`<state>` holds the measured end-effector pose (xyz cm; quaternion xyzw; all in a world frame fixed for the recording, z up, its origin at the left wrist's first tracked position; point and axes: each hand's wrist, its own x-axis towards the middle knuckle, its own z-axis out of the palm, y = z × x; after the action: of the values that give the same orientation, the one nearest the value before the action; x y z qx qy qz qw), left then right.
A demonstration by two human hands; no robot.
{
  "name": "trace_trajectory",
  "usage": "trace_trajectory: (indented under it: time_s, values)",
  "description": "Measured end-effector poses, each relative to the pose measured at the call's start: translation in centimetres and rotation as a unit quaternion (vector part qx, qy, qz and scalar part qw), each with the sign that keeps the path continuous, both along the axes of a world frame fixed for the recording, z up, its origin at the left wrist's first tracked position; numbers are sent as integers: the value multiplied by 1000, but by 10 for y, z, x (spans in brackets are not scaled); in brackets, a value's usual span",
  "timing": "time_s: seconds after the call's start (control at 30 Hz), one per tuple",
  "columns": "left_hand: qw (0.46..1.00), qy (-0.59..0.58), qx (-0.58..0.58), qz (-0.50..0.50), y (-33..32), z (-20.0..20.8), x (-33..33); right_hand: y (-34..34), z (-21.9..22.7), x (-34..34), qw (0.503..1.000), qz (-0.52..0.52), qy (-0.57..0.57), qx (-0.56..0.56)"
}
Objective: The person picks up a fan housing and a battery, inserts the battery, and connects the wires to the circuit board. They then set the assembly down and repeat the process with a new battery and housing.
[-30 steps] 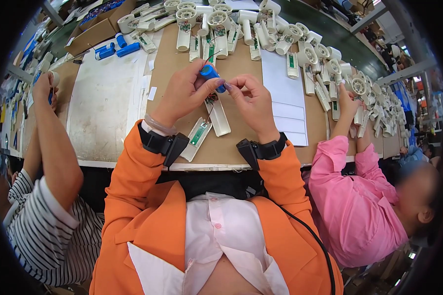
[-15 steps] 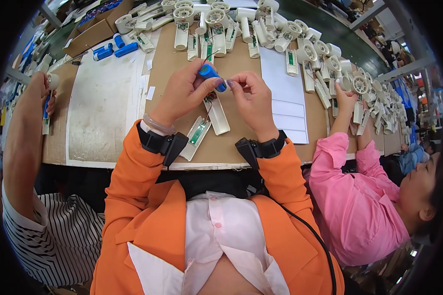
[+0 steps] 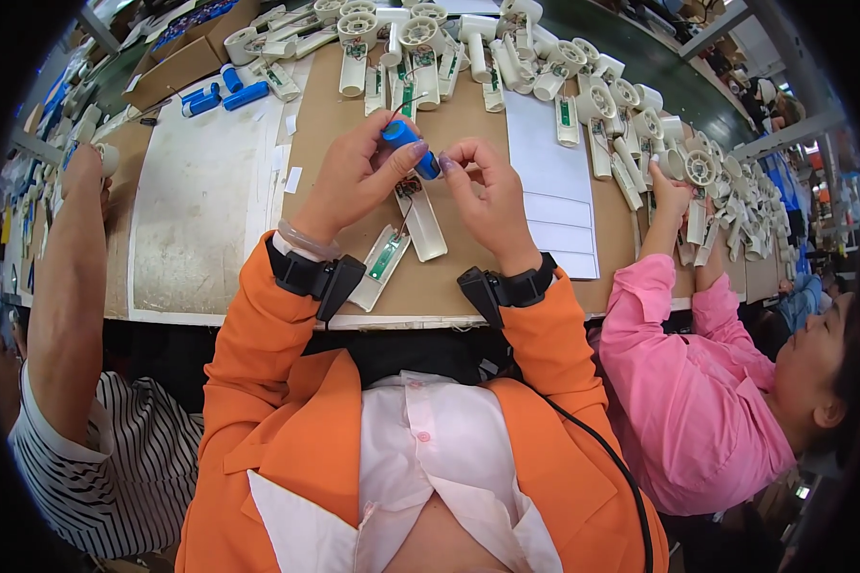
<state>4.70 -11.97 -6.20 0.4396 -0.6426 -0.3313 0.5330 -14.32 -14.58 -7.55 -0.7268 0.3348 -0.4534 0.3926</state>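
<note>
A blue cylindrical battery is gripped between the thumb and fingers of my left hand, with a thin wire rising from its far end. My right hand is closed in a pinch at the battery's near end; what its fingertips hold, if anything, is too small to make out. Below my hands, an open white plastic shell lies on the cardboard. Beside it, touching or nearly so, is a second shell half with a green circuit board. Thin wires run between the two.
Many white fan housings crowd the table's far side and right. Several blue batteries lie far left near a cardboard box. White paper is on my right. Co-workers' arms reach in at left and right.
The battery has tilted slightly in my left hand, and my right fingertips have shifted a little at its end. The left co-worker's hand has moved farther away with a white part.
</note>
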Motion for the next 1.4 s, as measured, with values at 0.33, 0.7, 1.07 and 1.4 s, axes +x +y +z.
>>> trace_trajectory:
  time_s: [0.33,0.7,1.07,1.4]
  values:
    - [1000,8,9,6,-4,-6,1,-2,-5,0,998,5,-60,5]
    - [999,38,5,29,-5,-6,2,6,14,3,984,0,47,-170]
    - [999,49,-8,18,-7,-12,4,7,1,7,998,-53,-40,-19]
    - [992,69,76,-71,5,7,9,-5,0,-3,986,-114,72,-95]
